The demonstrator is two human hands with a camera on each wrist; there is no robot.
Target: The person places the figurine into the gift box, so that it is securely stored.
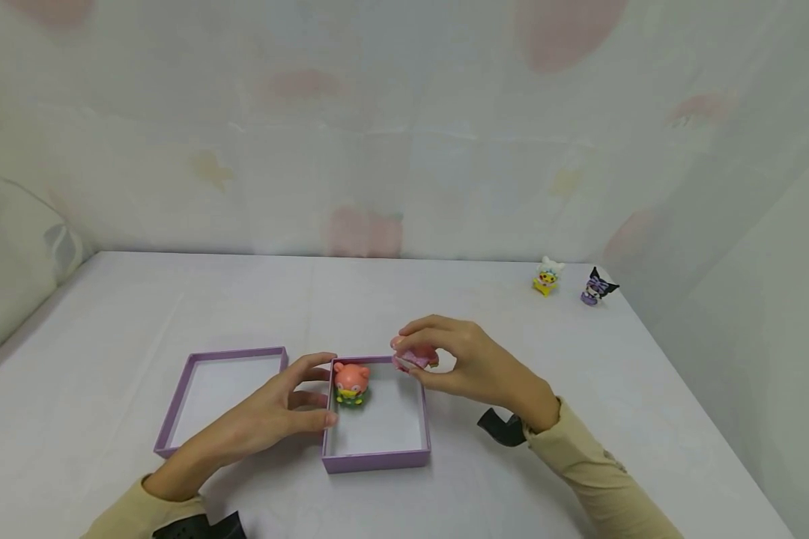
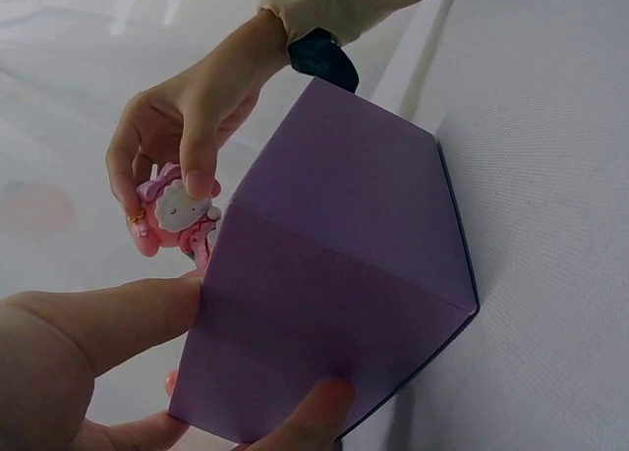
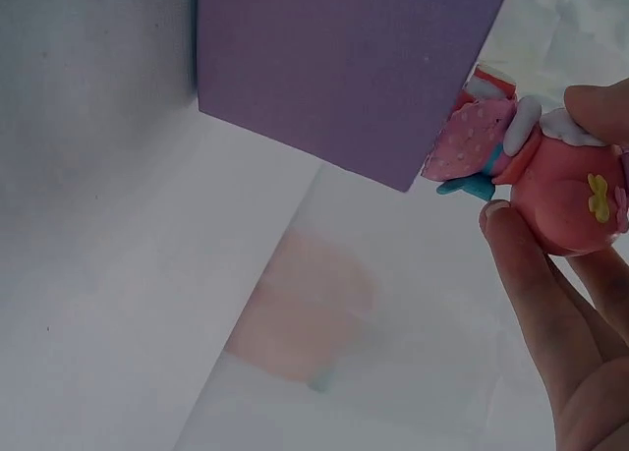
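The right hand [image 1: 475, 367] pinches a pink cat figurine [image 1: 414, 358] just above the far right corner of the purple box [image 1: 376, 458], and the left hand [image 1: 290, 408] grips the box's left wall. To place it well, lower it upright into the free white floor beside the pink-headed figurine [image 1: 350, 383], avoiding the rim. The lid [image 1: 175, 408] lies just left; the desk [image 1: 580, 464] around is open.

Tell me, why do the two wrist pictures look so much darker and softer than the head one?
Head view: even, soft light, faint shadows under the hands, straight table edges bowed by a wide lens. Left wrist view: the purple box fills the frame in shade, and the thumb is blurred up close. Right wrist view: the pink toy is fairly sharp, the backdrop soft and washed out.
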